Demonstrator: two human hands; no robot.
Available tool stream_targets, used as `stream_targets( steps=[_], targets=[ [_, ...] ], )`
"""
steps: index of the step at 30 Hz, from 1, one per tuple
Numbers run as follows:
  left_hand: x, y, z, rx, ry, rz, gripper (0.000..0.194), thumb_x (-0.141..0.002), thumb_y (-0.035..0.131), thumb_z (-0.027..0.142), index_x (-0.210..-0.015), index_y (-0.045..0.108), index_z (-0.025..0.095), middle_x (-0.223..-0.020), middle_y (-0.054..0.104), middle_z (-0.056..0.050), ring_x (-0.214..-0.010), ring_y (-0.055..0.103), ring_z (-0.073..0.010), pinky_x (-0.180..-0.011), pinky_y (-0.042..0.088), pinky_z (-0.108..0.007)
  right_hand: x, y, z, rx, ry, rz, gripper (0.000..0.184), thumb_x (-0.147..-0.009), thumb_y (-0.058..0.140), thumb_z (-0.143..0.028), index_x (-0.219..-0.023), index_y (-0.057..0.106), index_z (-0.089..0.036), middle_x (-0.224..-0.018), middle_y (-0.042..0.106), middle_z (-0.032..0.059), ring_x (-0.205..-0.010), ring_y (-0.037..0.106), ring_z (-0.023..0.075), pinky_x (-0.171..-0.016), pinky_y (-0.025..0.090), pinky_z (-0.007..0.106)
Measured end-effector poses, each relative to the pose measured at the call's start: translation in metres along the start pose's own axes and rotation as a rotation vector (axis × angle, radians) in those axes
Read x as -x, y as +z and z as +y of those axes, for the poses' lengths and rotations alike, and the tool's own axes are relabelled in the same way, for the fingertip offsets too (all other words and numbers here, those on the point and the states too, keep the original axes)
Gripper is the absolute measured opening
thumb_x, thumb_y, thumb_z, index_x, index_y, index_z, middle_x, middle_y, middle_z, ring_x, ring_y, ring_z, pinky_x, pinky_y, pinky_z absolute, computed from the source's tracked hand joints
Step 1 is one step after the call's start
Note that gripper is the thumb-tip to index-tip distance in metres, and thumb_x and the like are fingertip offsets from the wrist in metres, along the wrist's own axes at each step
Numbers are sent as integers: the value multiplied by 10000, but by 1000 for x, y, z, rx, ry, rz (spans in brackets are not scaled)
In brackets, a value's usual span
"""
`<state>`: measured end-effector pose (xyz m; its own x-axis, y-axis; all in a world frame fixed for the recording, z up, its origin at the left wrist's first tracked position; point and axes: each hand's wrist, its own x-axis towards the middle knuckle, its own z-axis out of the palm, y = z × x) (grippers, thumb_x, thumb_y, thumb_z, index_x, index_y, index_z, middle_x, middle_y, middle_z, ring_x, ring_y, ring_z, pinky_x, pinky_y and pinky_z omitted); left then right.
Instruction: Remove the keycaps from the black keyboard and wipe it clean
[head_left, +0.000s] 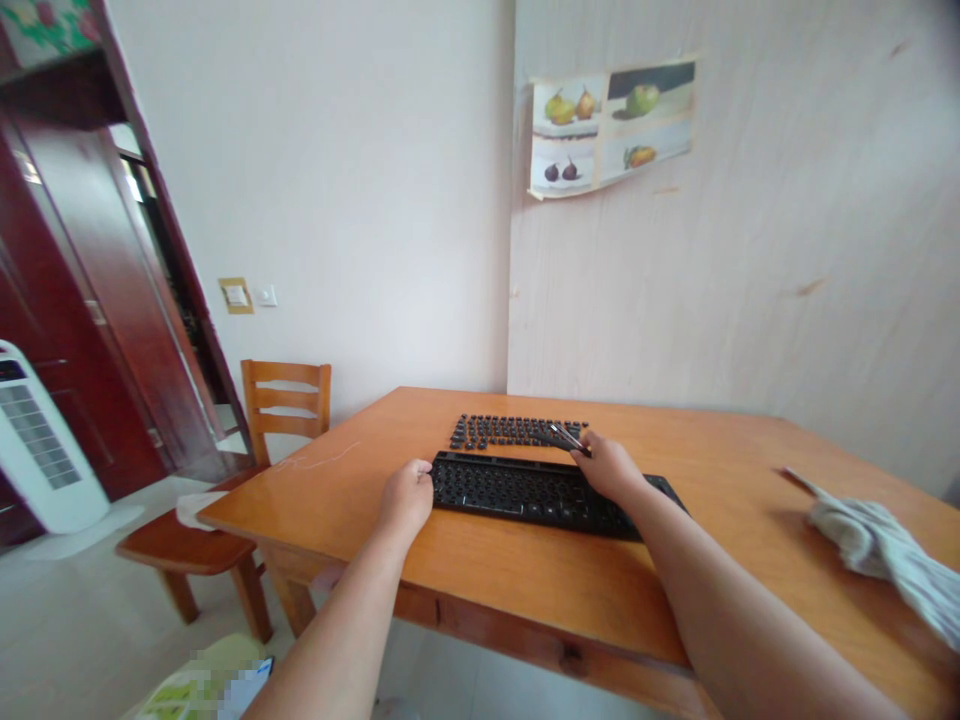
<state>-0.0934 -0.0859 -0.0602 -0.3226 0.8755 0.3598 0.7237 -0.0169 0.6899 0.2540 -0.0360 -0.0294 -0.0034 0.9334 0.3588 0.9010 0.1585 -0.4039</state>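
Observation:
A black keyboard [510,492] lies along the front of the wooden table, with many of its key positions bare. My left hand [409,497] is closed on its left end, thumb on top. Over the right part of the keyboard, my right hand [609,466] pinches a slim tool with dark and shiny metal prongs [568,438], pointing left. Its exact kind is too small to tell. Just behind the keyboard, loose black keycaps [491,431] are set out in rows, and the tool's tip overlaps them in view. My right forearm hides part of the keyboard's right end.
A grey-white cloth [862,535] lies on the table's right side, beside a thin stick-like object [799,481]. A pale string [319,458] rests at the left. A wooden chair [289,400] stands left of the table [720,445], whose back edge meets the wall.

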Motion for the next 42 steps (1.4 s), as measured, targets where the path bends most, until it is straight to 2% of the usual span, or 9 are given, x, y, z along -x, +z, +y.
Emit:
stream_targets(
  steps=[11, 18, 23, 29, 34, 42],
  targets=[
    [3, -4, 5, -58, 9, 13, 221, -794, 461, 189, -889, 659, 208, -942, 728, -96, -882, 664, -240, -727, 445, -298, 0, -9, 2, -82, -16, 3, 150, -812, 558, -309, -819, 637, -181, -717, 650, 55, -685, 567, 178, -586, 326, 240],
    [2, -3, 7, -66, -22, 10, 165, -799, 466, 244, -875, 612, 233, -939, 715, -79, -880, 653, -241, -706, 429, -297, -9, -9, -15, -122, -69, -28, 142, -776, 586, -311, -796, 658, -190, -713, 663, 32, -669, 577, 168, -582, 348, 241],
    [2, 0, 3, -28, -12, 9, 150, -812, 464, 269, -883, 592, 238, -947, 709, -71, -899, 645, -243, -715, 428, -300, -26, 2, -32, -113, -111, -74, 126, -762, 601, -290, -785, 686, -200, -734, 679, 29, -698, 591, 168, -598, 363, 244],
    [4, -2, 6, -11, -22, -13, 168, -826, 468, 254, -920, 602, 216, -969, 706, -68, -902, 648, -207, -731, 441, -268, -45, 26, -43, -94, -126, -142, 138, -729, 651, -278, -815, 719, -194, -789, 705, 35, -734, 610, 168, -628, 391, 239],
    [5, -3, 9, -27, -53, -39, 178, -829, 483, 243, -950, 609, 211, -1027, 702, -73, -963, 638, -203, -777, 449, -262, -55, 40, -42, -78, -122, -184, 160, -730, 657, -282, -838, 731, -191, -805, 713, 40, -731, 614, 168, -642, 407, 241],
    [4, 0, 4, -20, -38, -29, 190, -833, 472, 278, -970, 593, 229, -1032, 689, -56, -963, 633, -204, -779, 451, -275, -60, 50, -33, -53, -124, -232, 188, -708, 678, -298, -859, 735, -201, -802, 712, 26, -727, 618, 171, -642, 417, 243]
  ],
)
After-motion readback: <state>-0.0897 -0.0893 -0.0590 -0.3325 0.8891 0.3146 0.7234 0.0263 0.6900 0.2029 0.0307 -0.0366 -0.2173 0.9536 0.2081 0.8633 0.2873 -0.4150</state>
